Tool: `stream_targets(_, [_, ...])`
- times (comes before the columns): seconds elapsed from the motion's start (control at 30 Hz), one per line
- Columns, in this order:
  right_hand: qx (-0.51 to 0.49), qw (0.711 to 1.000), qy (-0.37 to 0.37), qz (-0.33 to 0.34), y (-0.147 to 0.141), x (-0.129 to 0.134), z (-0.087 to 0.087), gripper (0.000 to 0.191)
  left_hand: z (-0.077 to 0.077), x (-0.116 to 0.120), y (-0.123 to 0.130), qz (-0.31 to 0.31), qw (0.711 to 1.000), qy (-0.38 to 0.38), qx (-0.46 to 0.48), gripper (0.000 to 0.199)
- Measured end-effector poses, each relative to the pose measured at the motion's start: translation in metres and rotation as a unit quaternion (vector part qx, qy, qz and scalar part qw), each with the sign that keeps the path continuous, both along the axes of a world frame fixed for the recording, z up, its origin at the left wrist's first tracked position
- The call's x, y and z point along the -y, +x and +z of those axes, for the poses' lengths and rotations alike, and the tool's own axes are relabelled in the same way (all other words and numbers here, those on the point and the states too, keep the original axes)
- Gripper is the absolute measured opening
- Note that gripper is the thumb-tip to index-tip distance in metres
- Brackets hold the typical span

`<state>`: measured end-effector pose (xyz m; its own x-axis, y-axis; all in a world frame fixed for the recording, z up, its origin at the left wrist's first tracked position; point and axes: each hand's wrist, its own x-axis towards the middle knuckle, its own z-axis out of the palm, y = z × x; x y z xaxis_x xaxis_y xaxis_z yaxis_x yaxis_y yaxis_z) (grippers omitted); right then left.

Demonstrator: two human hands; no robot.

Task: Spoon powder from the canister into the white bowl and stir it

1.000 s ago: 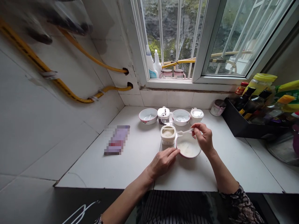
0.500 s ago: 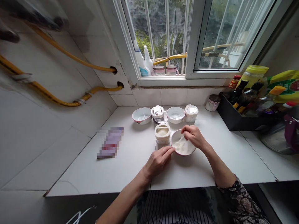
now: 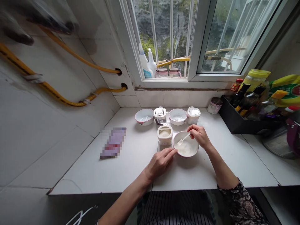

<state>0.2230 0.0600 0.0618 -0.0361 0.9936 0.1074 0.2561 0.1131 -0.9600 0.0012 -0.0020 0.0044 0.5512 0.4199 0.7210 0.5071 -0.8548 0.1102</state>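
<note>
Between the thumb and fingers of my right hand (image 3: 198, 136) is the handle of a small white spoon (image 3: 183, 139). Its scoop end is over the inside of a white bowl (image 3: 195, 146) with a pinkish rim. Pale granular powder (image 3: 186, 148) lies in the bowl. My left hand (image 3: 161, 161) rests on the counter, its fingertips on the bowl's near left rim; the thumb is mostly hidden. Just left of the bowl stands a white seasoning jar (image 3: 165, 142), lid up, with pale contents.
Behind stand a flowered bowl (image 3: 144, 122), a second bowl (image 3: 177, 122) and two lidded jars, one white jar (image 3: 193, 118) at right. A blurred purple packet (image 3: 113, 142) lies left. At right are a black bottle box (image 3: 236, 124) and a glass pot (image 3: 276, 142).
My right hand has lifted slightly and moved up and right, so the spoon's scoop now shows above the powder. My left hand stays at the bowl's rim. The view has shifted slightly.
</note>
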Motion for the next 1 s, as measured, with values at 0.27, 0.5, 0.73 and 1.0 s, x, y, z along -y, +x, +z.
stream_targets(0.27, [-0.064, 0.997, -0.026, -0.015, 0.002, -0.004, -0.002, 0.014, -0.001, -0.001, 0.001, 0.000, 1.000, 0.010, 0.010, 0.029])
stream_targets(0.5, [-0.110, 0.994, -0.002, -0.016, -0.006, -0.003, 0.005, 0.012, 0.001, -0.001, 0.003, 0.001, 1.000, 0.007, 0.013, 0.029])
stream_targets(0.73, [0.127, 0.931, 0.343, 0.017, -0.033, 0.009, 0.007, 0.013, 0.001, 0.000, 0.004, 0.006, 1.000, 0.012, 0.015, 0.028])
stream_targets(1.0, [0.115, 0.937, 0.328, -0.023, -0.030, 0.015, 0.007, 0.015, -0.001, -0.001, 0.003, 0.008, 1.000, 0.006, 0.011, 0.029])
